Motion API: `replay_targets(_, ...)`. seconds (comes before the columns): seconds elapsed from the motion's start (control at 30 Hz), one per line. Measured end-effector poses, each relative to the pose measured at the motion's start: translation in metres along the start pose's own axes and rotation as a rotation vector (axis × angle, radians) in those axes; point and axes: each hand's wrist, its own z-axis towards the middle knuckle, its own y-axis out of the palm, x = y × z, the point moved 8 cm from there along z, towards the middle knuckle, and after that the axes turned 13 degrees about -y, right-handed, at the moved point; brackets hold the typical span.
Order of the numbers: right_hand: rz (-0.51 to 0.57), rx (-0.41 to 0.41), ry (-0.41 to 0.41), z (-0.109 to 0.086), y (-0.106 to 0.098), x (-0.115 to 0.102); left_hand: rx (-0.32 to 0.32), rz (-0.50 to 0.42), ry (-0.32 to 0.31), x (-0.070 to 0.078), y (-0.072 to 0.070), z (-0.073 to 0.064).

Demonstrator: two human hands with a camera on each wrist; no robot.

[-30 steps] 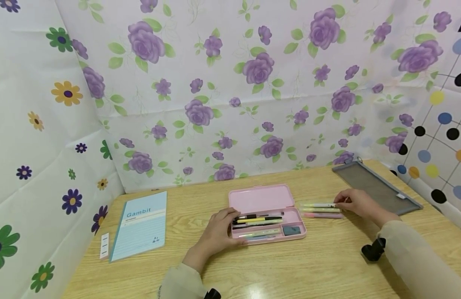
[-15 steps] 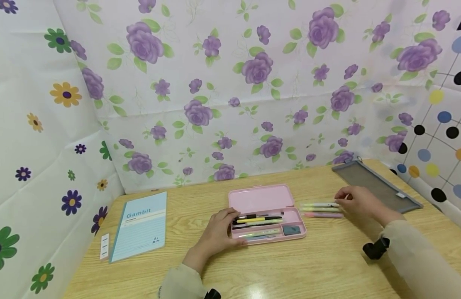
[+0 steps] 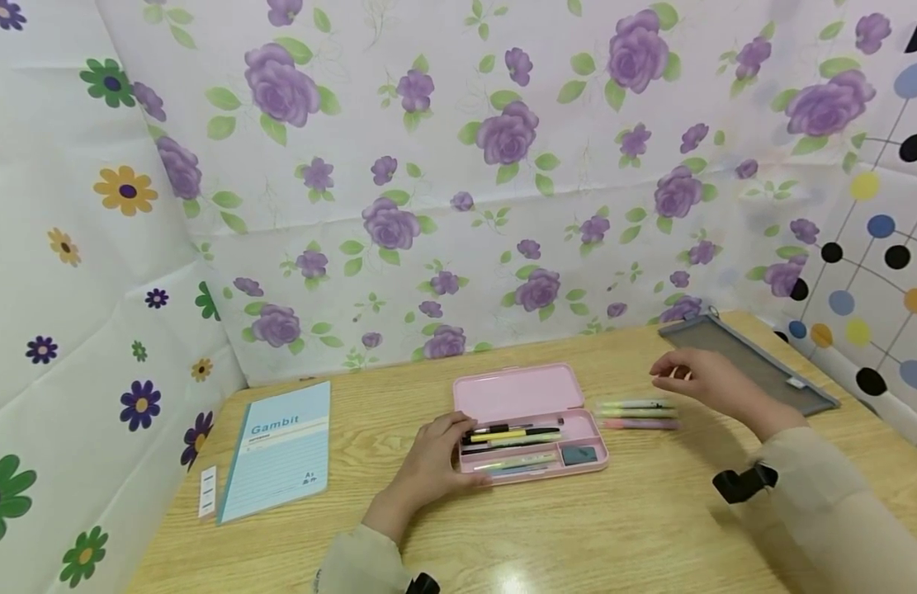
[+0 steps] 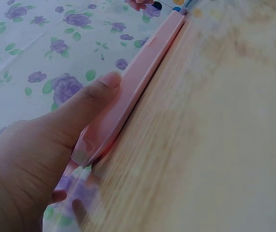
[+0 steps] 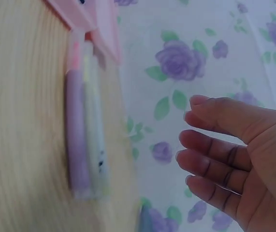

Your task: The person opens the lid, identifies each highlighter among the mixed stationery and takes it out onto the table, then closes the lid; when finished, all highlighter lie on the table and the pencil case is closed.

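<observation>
In the head view a pink pencil case (image 3: 517, 391) lies with its lid folded back. My left hand (image 3: 430, 459) grips its left end, the thumb (image 4: 96, 94) along the front wall in the left wrist view. Several pens (image 3: 503, 437) and a dark eraser (image 3: 579, 455) lie in the case's compartments. To its right, 3 highlighters (image 3: 640, 424) lie side by side on the table; the nearest has a purple barrel (image 5: 77, 130). My right hand (image 3: 709, 386) hovers just above and right of them, fingers loosely bent, holding nothing.
A grey mesh zip pouch (image 3: 748, 363) lies at the back right, behind my right hand. At the left are a light blue notebook (image 3: 280, 474) and a small white strip (image 3: 208, 492). Flowered cloth (image 3: 443, 214) hangs along the table's back edge.
My right hand has come off the highlighters' right ends and risen slightly up and back. The highlighters stay on the table. My left hand keeps its hold on the pencil case.
</observation>
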Motion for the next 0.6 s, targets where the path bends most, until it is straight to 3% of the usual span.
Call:
replay_targets(0.3, 0.018, -0.015, -0.069, 0.016, -0.002, -0.036, -0.002, 0.002, 0.001, 0.001, -0.001, -0.001)
replay_targets(0.6, 0.061, -0.002, -0.127, 0.032, 0.011, -0.061, 0.009, 0.006, 0.026, 0.001, -0.001, 0.0)
